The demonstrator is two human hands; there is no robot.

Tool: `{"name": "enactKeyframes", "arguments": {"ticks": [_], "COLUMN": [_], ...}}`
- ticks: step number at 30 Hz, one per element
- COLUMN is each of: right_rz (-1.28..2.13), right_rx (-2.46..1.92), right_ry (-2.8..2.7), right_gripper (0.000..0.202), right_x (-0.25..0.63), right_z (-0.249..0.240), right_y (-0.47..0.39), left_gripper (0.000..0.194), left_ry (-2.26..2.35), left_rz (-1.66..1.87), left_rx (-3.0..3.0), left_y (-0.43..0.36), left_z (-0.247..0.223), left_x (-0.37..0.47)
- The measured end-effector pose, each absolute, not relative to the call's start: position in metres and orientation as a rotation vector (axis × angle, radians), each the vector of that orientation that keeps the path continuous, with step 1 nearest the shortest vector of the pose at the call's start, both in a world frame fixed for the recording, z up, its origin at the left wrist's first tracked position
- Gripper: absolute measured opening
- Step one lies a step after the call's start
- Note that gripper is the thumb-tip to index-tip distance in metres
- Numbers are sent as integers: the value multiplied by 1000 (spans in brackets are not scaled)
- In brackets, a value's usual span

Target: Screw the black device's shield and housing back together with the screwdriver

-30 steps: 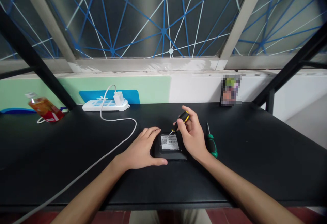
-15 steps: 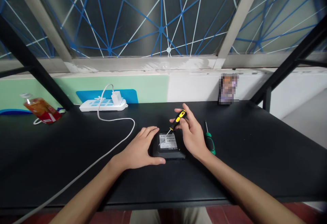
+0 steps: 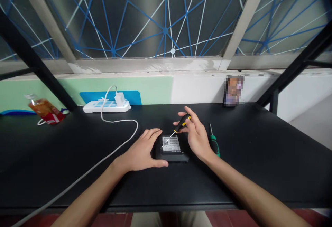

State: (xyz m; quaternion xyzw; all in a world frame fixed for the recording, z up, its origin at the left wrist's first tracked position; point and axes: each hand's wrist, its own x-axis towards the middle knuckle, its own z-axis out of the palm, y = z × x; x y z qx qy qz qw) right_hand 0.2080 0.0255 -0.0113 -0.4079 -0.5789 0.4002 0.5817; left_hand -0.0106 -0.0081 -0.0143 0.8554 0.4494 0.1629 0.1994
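Note:
A flat black box-shaped device (image 3: 172, 156) with a white printed label (image 3: 171, 143) lies on the black table. My left hand (image 3: 144, 150) grips its left side, thumb along the near edge and fingers at the far edge. In my right hand (image 3: 197, 136) is a black and yellow screwdriver (image 3: 183, 123), pinched by the handle. Its thin shaft slants down to the left, and the tip meets the label's left part, near the device's left side. Just right of my right hand lies a green and black screwdriver (image 3: 214, 143), partly hidden by the wrist.
A white power strip (image 3: 106, 106) with a plugged-in charger (image 3: 119, 99) stands at the back; its white cable (image 3: 114, 147) runs across the table's left side. A tilted drink pouch (image 3: 48, 110) is at far left. A blurred-out upright object (image 3: 232, 91) leans against the wall.
The black and yellow screwdriver's handle has turned about its axis, and my right fingers have shifted on it. My left hand and the device stay put; the whole view has moved slightly.

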Motion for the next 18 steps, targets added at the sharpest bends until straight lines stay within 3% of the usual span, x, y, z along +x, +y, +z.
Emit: {"name": "enactKeyframes", "arguments": {"ticks": [6,12,18], "right_rz": [904,820,915], "right_rx": [-984,-1051,-968], "right_ry": [-1366,-1417,-1397], "right_gripper": [46,29,48], "right_x": [208,212,210], "right_z": [-10,-9,-11], "right_y": [27,27,24], "left_gripper": [97,97,99], "left_ry": [1243,1223,1239], "left_rz": [491,515,477], "left_rx": [2385,2395,2388], "left_y": [-8,-7,-7], "left_z": [-16,-18,-16], "left_x": [-12,-13,-12]}}
